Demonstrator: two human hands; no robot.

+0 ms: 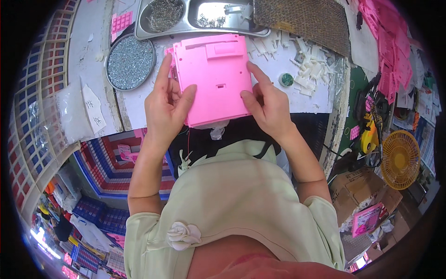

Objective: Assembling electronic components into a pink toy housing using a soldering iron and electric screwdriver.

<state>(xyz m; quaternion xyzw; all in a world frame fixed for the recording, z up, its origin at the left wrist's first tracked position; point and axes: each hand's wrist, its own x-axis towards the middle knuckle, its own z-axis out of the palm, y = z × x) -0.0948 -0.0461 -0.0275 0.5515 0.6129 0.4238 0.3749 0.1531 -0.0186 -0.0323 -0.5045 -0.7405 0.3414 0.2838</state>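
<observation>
A flat, squarish pink plastic casing (213, 93) is held between my two hands over the near edge of the white worktable. It has a raised rectangular block near its far edge and a small dark slot at its middle. My left hand (167, 100) grips the left edge, thumb on top and fingers curled at the side, partly hidden. On the right edge, my right hand (267, 102) closes with its thumb on the near corner and its index finger along the side. A small pink part (169, 54) shows by my left fingertips.
Behind the casing stands a metal tray (186, 29) with small metal pieces. A round dish of tiny silvery parts (131, 63) sits left. Right lie white plastic parts (312, 65), a small green-topped round container (286, 79) and a brown woven mat (302, 21).
</observation>
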